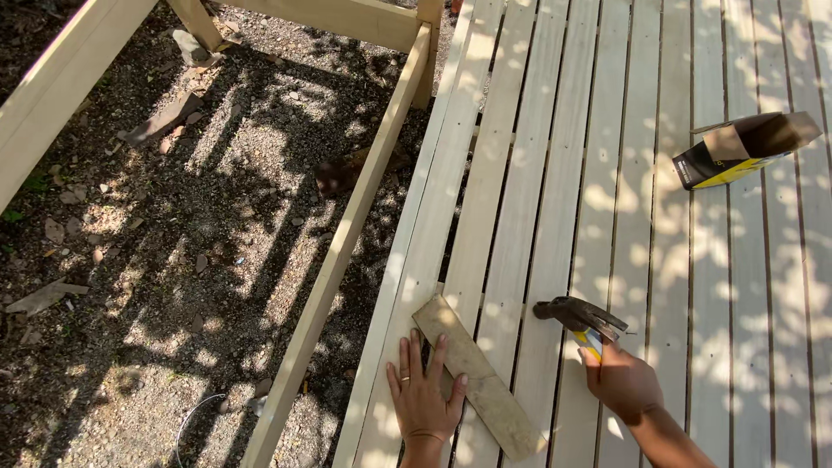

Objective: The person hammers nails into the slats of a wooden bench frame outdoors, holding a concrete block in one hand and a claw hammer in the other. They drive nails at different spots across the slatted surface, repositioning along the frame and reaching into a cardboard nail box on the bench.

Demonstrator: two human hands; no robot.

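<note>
My left hand (424,394) lies flat with fingers spread on the pale deck boards (555,173), its fingertips resting on a short flat scrap of wood (475,374) that lies slantwise across the boards. My right hand (620,381) grips the yellow handle of a claw hammer (579,315). The dark hammer head is held just above the boards, to the right of the scrap's upper end.
An open cardboard box (744,147), black and yellow, lies on the deck at the upper right. Left of the decking, bare joists (342,243) frame open gravel ground (191,243) with stones and wood scraps. A framing beam (61,82) runs along the far left.
</note>
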